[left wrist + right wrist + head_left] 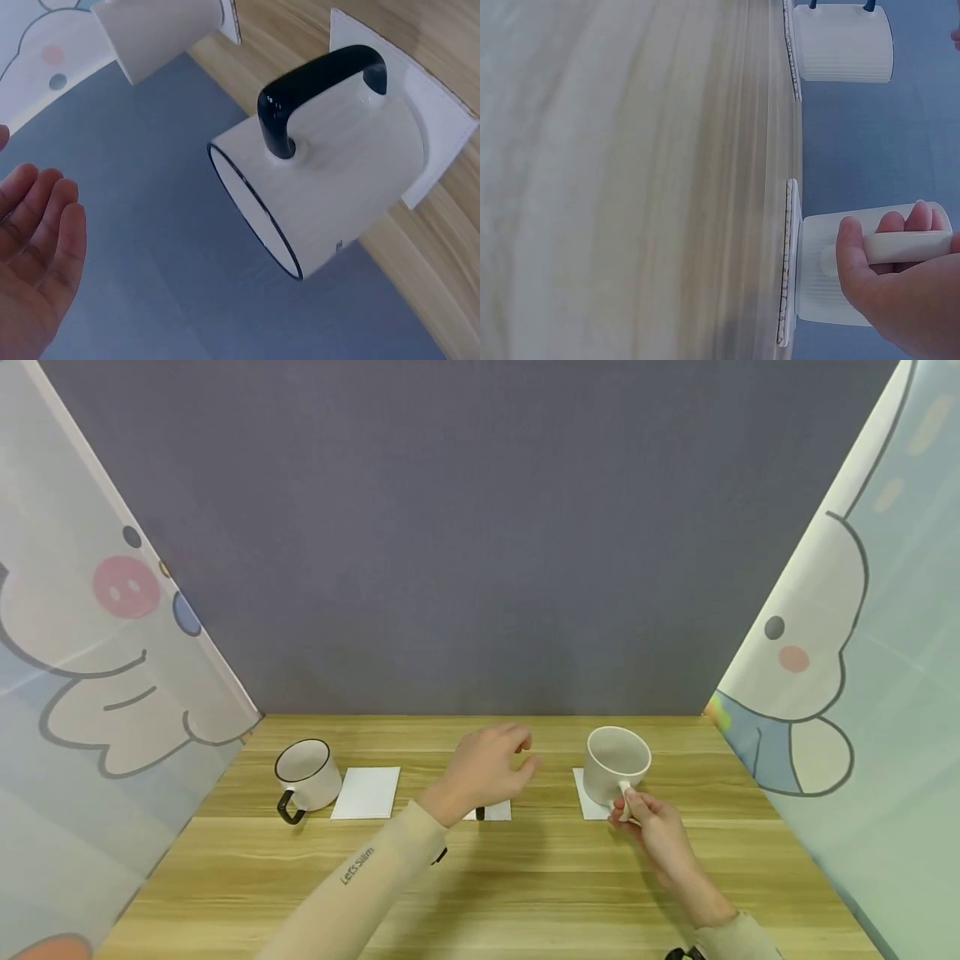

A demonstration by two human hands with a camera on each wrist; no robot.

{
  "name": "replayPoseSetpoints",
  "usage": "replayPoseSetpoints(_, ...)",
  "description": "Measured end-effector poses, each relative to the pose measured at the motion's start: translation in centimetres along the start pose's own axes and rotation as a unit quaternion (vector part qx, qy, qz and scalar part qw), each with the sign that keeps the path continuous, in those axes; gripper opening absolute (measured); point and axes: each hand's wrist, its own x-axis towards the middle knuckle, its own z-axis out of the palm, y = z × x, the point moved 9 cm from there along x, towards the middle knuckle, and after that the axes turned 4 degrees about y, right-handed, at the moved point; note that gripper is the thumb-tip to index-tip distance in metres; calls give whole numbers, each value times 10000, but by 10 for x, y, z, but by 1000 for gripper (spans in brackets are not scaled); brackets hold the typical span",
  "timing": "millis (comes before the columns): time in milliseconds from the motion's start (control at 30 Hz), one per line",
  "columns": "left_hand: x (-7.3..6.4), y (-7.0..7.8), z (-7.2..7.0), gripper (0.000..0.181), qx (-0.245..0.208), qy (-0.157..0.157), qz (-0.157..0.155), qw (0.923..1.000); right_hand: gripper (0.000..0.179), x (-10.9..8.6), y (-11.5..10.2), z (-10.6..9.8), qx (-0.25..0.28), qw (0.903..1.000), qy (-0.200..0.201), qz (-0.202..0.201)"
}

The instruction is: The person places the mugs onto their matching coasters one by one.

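Observation:
My right hand (660, 835) pinches the handle of a plain white mug (617, 760) between thumb and fingers. In the right wrist view that mug (829, 300) stands upright against its white square coaster (789, 262). My left hand (487, 766) is held over the middle of the table, its fingers loosely bent around nothing. Below it, mostly hidden in the head view, is a second white mug (352, 172) with a dark rim and dark handle (322, 75). The left wrist view shows this mug on a white coaster (442, 112), apart from the left hand (37, 262).
At the left of the wooden table (225, 877) stands another white mug (315, 785) with a black handle and dark rim. A white coaster (366, 793) lies just right of it. A dark grey panel (480, 543) rises behind, with cartoon-printed sheets on both sides.

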Motion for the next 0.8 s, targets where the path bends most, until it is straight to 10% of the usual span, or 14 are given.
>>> replayPoseSetpoints(800,-36,-30,-37,3,-371,1390,152,9895,40,0,4,-2,-210,9998,-25,44)
